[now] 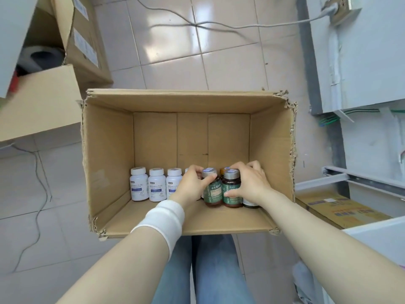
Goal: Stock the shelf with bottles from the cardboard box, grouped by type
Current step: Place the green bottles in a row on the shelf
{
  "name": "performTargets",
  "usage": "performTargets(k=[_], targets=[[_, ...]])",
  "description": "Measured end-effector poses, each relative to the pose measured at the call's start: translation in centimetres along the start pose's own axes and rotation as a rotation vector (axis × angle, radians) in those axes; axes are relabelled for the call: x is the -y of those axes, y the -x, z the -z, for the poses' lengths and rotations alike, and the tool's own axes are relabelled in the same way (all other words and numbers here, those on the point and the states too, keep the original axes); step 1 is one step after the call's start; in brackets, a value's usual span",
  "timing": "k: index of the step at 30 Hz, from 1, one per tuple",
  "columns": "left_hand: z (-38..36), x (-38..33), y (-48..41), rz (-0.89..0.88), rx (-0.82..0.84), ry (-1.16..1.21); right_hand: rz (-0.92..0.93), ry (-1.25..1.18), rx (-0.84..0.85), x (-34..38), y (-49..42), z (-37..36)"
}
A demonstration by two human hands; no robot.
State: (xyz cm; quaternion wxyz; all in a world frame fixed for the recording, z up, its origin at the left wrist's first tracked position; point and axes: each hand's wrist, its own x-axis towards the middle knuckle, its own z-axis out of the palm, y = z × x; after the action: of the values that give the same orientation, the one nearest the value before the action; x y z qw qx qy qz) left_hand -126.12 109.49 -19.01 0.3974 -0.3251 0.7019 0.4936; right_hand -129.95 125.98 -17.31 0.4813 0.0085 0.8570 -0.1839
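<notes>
Tiled floor [230, 62], pale and glossy, grey cable [175, 17] trailing across it toward the right wall.

Cardboard box [105, 150], open top, torn rim edges, standing on the floor in front of the person's knees. Far half of its bottom bare; all bottles stand in a row along the near side.

Second, larger carton [41, 102] at far left with flaps up. Flat printed yellow carton [341, 207] to the right of the box, under a white shelf edge [377, 235].

Both forearms reach down into the box. White wristband [162, 218] on the left wrist. Blue jeans [210, 268] visible below the box.

Left hand [192, 183] is closed round the left brown bottle [212, 189]: green label, silver cap, thumb across its shoulder, fingers [196, 168] curled over behind it. Right hand [252, 183] is closed round the right brown bottle [231, 189], same kind, thumb low on the label, fingers over the cap from the far side. The two bottles stand upright, touching each other.

Another cap [224, 170], amber, shows just behind the pair. A dark bottle [249, 204] sits partly hidden under the right wrist; type cannot be told.

Three white bottles [156, 185], blue labels, white caps, upright in a row left of the left hand. A fourth cap peeks out at the knuckles, mostly hidden.
</notes>
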Motion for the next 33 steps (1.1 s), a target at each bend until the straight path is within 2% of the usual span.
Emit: performTargets(k=[9, 12, 16, 23, 28, 33], targets=[[5.3, -3.9, 6.8, -0.241, -0.122, 0.152, 0.084, -0.358, -0.271, 1.6, 7.8, 3.3], [6.7, -6.3, 10.2, -0.315, -0.093, 0.156, 0.066, -0.625, -0.316, 2.4, 12.4, 5.0], [7.3, -9.9, 15.7, -0.443, 0.047, 0.200, 0.080, -0.867, -0.399, 3.9, 19.9, 5.5], [6.8, -14.3, 28.7, -0.726, 0.311, 0.113, 0.054, -1.353, -0.742, 7.7, 33.1, 2.6], [4.1, -17.3, 39.8, -0.892, 0.491, 0.054, 0.071, -1.468, -0.993, 8.3, 44.2, 2.1], [-0.9, -18.0, 51.2, -1.050, 0.708, 0.045, 0.196, -1.531, -1.254, 6.5, 56.1, 0.7]])
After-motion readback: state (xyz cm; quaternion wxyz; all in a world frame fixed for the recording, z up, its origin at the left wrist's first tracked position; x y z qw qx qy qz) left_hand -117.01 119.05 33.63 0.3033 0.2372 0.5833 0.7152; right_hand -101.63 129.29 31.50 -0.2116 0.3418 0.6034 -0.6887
